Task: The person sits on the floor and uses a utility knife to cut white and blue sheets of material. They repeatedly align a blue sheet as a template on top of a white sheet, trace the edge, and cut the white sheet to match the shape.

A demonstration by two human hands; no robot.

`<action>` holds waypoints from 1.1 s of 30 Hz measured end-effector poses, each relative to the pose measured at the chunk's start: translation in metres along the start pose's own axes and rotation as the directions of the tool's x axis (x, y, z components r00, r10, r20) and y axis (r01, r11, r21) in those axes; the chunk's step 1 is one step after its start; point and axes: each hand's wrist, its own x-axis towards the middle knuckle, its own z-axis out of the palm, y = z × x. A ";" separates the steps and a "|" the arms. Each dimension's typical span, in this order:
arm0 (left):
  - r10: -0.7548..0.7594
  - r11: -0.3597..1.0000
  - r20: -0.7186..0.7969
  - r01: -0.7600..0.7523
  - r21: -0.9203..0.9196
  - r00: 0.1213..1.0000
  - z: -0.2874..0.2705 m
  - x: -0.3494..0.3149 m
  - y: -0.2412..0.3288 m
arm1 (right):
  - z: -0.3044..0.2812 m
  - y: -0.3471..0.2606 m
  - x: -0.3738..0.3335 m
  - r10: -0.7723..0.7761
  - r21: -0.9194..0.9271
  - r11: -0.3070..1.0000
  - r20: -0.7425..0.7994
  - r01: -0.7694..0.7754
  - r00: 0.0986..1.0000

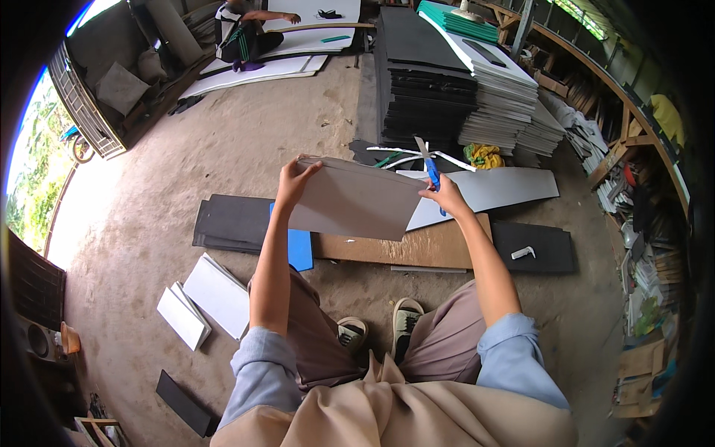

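Both my hands hold up a light grey-white foam sheet (357, 200) in front of me. My left hand (296, 181) is closed on its upper left corner, thumb on the near face. At the sheet's right edge, my right hand (447, 197) grips a blue utility knife (432, 170), its blade out and pointing up and away. The fingers of that hand also touch the sheet's edge. Below the sheet lies a worn brown board (417, 249) on the floor, partly covered by my view of the sheet. A blue piece (300, 249) shows beside my left forearm.
Dark sheets (231, 223) lie at the left; a black sheet (547, 257) with a small white tool (523, 253) lies right. A long white sheet (506, 190) and tall black stack (428, 97) are beyond. White pieces (216, 290) rest near my left. Another person (242, 33) sits far off.
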 end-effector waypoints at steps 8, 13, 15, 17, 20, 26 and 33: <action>-0.068 0.998 -0.046 0.068 -0.007 0.997 -0.012 0.001 0.001 | 0.001 -0.029 0.012 -0.025 0.021 1.000 0.050 0.024 0.998; 0.013 0.996 -0.093 -0.021 -0.082 0.996 -0.012 0.004 -0.005 | 0.001 -0.030 0.026 -0.013 0.460 0.887 -0.076 0.046 0.997; 0.036 0.997 -0.109 -0.043 -0.064 0.993 -0.010 0.008 -0.012 | 0.004 -0.028 0.032 0.082 0.579 0.815 -0.128 0.008 0.988; 0.045 0.997 -0.115 -0.052 -0.057 0.992 -0.004 0.008 -0.009 | 0.006 -0.026 0.036 0.162 0.669 0.743 -0.181 0.001 0.970; 0.036 0.997 -0.105 -0.043 -0.066 0.994 0.008 0.008 -0.009 | 0.013 -0.017 0.046 0.323 0.863 0.505 -0.214 0.024 0.922; 0.059 0.989 -0.105 -0.072 -0.129 0.993 0.024 0.012 -0.013 | 0.020 0.005 0.066 0.612 0.993 -0.053 -0.055 0.110 0.789; -0.114 0.970 -0.065 0.097 -0.223 0.991 0.033 0.012 -0.031 | 0.019 0.031 0.077 0.690 0.922 -0.303 0.037 0.242 0.723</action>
